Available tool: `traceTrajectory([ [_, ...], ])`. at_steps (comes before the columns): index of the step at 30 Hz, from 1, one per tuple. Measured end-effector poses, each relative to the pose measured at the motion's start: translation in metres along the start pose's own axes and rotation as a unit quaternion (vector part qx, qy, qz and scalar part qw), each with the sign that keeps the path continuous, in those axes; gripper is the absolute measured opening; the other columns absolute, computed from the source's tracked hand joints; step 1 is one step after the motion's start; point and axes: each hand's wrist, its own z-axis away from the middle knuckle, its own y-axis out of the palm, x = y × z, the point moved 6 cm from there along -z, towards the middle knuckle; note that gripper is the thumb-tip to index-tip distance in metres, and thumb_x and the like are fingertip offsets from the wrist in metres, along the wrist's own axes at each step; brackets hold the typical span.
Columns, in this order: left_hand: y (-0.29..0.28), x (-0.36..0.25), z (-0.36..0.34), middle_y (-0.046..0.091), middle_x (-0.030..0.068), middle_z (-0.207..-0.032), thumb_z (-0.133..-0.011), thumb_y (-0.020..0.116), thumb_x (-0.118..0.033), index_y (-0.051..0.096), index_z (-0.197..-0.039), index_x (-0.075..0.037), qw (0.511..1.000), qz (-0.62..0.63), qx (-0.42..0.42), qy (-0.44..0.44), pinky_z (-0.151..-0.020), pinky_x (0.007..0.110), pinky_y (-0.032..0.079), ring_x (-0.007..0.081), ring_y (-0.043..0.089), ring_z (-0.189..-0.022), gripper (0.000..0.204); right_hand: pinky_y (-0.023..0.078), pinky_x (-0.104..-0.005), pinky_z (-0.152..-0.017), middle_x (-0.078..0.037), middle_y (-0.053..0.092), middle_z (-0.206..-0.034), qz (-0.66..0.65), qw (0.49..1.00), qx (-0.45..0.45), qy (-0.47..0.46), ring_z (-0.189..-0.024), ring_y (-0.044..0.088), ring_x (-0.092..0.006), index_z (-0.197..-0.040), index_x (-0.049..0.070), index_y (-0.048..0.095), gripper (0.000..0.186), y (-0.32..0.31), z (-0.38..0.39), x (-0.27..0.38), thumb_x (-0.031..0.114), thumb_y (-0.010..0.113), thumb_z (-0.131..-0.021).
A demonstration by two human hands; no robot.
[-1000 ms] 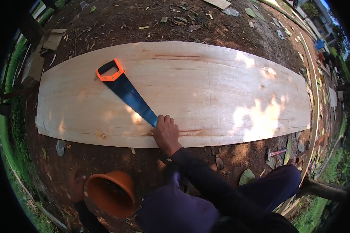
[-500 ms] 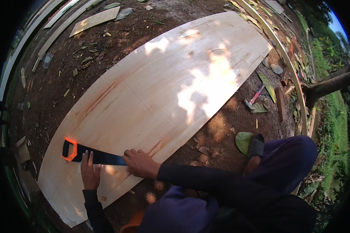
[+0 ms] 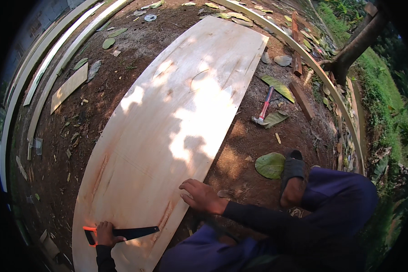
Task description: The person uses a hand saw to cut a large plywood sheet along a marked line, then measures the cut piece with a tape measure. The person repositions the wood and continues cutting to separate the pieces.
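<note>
A handsaw (image 3: 140, 232) with a dark blade and an orange-and-black handle lies across the near end of a large plywood sheet (image 3: 127, 177). My left hand (image 3: 106, 234) is closed over the saw where blade meets handle, thumb along the blade. The blade tip points right. My right hand (image 3: 203, 196) is at the sheet's right edge, fingers bent and a little apart, with nothing seen in them. Part of its palm is hidden.
On the soil right of the sheet lie a claw hammer (image 3: 264, 107), a short timber block (image 3: 302, 100) and large leaves. My sandalled foot (image 3: 293, 181) stands nearby. Long wooden strips (image 3: 54, 81) lie left, beside a small board (image 3: 69, 88). A tree trunk (image 3: 356, 47) rises far right.
My right hand has left the saw blade and moved to the sheet's right edge. My left hand, flat against the blade before, now grips the saw by its handle end. The view has turned.
</note>
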Motion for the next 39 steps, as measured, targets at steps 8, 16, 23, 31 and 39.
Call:
traceTrajectory([
  [8,-0.002,0.023,0.015,0.066,0.0181,-0.086,-0.073,0.087,-0.029,0.072,-0.087,-0.001,0.980,0.194,-0.035,-0.043,-0.073,0.047,0.051,0.0378,0.066,-0.081,0.035,0.058,-0.0417,-0.079,-0.017,0.065,-0.109,-0.100,0.991,-0.072,0.047,-0.091,0.070,-0.0325,-0.114,0.002,0.062,0.021,-0.043,0.003,-0.010,0.015,0.065,-0.098],
  [16,-0.143,-0.095,-0.065,0.067,0.0051,-0.081,-0.099,0.065,-0.016,0.068,-0.097,0.004,0.865,0.460,-0.190,-0.067,-0.072,0.033,0.053,0.0151,0.065,-0.078,0.020,0.050,-0.0464,-0.105,-0.020,0.055,-0.138,-0.105,0.990,0.072,-0.062,-0.126,0.057,-0.0371,-0.146,0.003,0.046,0.061,0.008,0.027,0.023,0.027,0.068,-0.095],
  [23,-0.128,-0.157,-0.134,0.071,0.0046,-0.090,-0.106,0.060,-0.014,0.069,-0.106,0.004,0.621,0.738,-0.233,-0.126,-0.066,0.028,0.054,0.0123,0.066,-0.072,0.020,0.037,-0.0501,-0.119,-0.023,0.049,-0.148,-0.035,0.979,0.125,-0.157,-0.142,0.045,-0.0378,-0.157,0.003,0.035,0.087,0.022,0.036,0.063,0.020,0.075,-0.082],
  [31,-0.063,-0.192,-0.189,0.070,0.0054,-0.089,-0.106,0.059,-0.012,0.068,-0.106,0.004,0.564,0.784,-0.213,-0.150,-0.063,0.029,0.054,0.0126,0.066,-0.072,0.019,0.040,-0.0493,-0.117,-0.017,0.051,-0.147,0.067,0.972,0.167,-0.151,-0.142,0.045,-0.0349,-0.156,0.005,0.038,0.085,-0.010,0.045,0.043,0.019,0.074,-0.081],
  [39,-0.061,-0.175,-0.179,0.068,0.0027,-0.080,-0.104,0.059,-0.011,0.067,-0.097,0.001,0.495,0.807,-0.229,-0.226,-0.063,0.029,0.055,0.0122,0.065,-0.067,0.017,0.045,-0.0447,-0.112,-0.014,0.059,-0.138,0.158,0.966,0.068,-0.191,-0.135,0.051,-0.0330,-0.143,0.003,0.054,0.060,0.018,0.022,0.046,0.015,0.064,-0.086],
])
